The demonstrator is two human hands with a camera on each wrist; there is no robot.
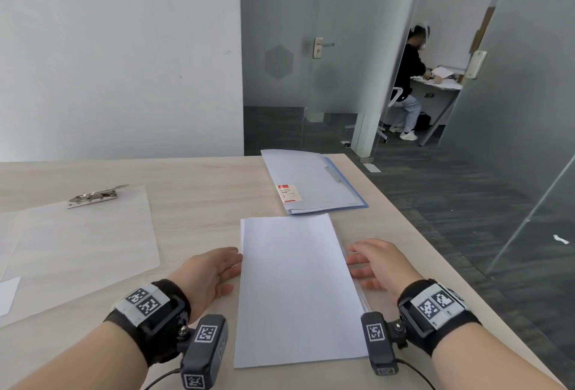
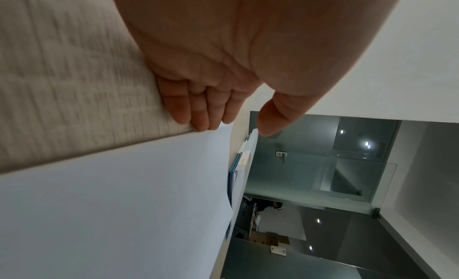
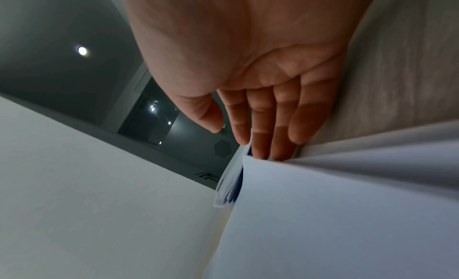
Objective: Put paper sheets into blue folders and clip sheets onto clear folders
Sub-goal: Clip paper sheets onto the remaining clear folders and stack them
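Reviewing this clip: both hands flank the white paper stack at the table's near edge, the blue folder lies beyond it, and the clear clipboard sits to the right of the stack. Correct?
Not quite. In the head view the clear clipboard lies to the left of the paper stack, not the right. The rest holds: left hand and right hand flank the stack, with the blue folder beyond it.

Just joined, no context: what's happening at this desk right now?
A person is squaring a stack of white paper sheets on the desk. The left hand and right hand flank its long edges, fingers straight against the sheets, nothing gripped. A blue folder lies beyond the stack. A clear folder with a metal clip lies to the left, with no sheet under its clip.
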